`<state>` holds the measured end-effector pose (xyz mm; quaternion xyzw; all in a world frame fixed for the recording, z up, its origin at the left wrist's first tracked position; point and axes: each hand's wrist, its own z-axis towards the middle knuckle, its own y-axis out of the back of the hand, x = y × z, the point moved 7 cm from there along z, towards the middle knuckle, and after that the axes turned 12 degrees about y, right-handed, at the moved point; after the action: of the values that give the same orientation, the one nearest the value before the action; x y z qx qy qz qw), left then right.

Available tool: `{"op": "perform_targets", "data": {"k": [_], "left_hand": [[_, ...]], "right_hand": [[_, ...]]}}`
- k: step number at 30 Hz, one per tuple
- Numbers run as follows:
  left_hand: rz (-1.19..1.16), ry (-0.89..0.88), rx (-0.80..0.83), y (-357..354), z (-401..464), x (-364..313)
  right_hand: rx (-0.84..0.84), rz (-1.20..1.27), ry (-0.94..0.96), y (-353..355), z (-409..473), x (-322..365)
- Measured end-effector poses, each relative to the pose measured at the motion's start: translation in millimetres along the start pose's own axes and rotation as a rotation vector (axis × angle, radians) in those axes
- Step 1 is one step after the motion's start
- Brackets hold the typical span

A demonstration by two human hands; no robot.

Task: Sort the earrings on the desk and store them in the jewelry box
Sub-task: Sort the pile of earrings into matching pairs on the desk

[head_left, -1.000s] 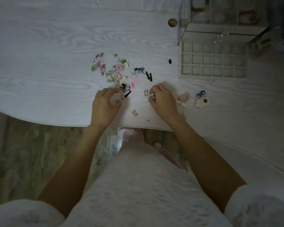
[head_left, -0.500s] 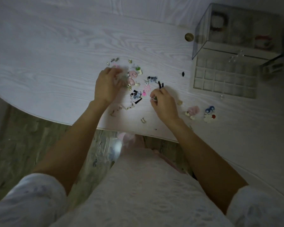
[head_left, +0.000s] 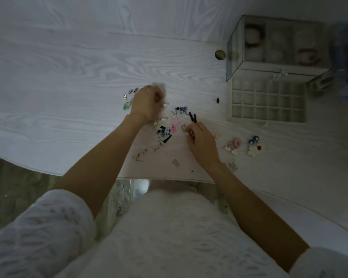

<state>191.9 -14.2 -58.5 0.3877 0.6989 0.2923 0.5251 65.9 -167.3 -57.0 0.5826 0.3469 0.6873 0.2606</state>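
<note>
Dim white wood-grain desk point(head_left: 68, 77). Earrings point(head_left: 169, 125) scattered mid-desk; jewelry box tray point(head_left: 268, 101) apparently empty. Left hand point(head_left: 147, 103) curled, contents unclear; right hand point(head_left: 201, 141) pinches one small piece. Sorting underway; next, carry pairs to tray.

Earrings point(head_left: 165, 125): small mixed pieces, loose scatter on desk centre, near front edge. Black bar pair point(head_left: 193, 117) angled, touching at lower ends. Blue-white pieces point(head_left: 181, 109) just beside them; pink ones point(head_left: 174, 128) below. Green pieces point(head_left: 127, 105) at left of scatter. Separate group at right: pink fluffy piece point(head_left: 235, 143), blue pair point(head_left: 254, 139), white flower point(head_left: 252, 151).

Jewelry box point(head_left: 273, 47): clear-walled, upper right. Gridded drawer tray point(head_left: 268, 101) pulled out toward desk front, compartments pale, contents unclear.
</note>
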Motion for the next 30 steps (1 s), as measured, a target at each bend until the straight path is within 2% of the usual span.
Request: {"op": "perform_targets", "data": {"k": [3,6,9,12,17,21,27,30], "left_hand": [[-0.128,0.093,0.029,7,-2,8],[-0.227,0.143,-0.047,21,-11,14],[-0.393,0.1,-0.138,38,-32,12],[-0.501,0.061,-0.129,40,-56,6],[-0.649,0.125,-0.045,19,-84,1],[-0.684,0.135,0.046,-3,-106,-23],[-0.625,-0.004,0.299,-77,-152,-97],[-0.497,-0.103,0.33,-111,-167,-132]], "right_hand": [[-0.002,-0.007,0.002,1,-1,0],[-0.017,-0.024,-0.002,3,0,-4],[-0.039,-0.022,-0.011,6,-1,-8],[-0.053,0.009,-0.016,9,-8,-9],[-0.108,0.095,-0.012,20,-34,-14],[-0.186,0.149,-0.084,44,-60,-23],[-0.361,0.134,-0.242,100,-123,-64],[-0.355,0.116,-0.374,112,-151,-94]]}}
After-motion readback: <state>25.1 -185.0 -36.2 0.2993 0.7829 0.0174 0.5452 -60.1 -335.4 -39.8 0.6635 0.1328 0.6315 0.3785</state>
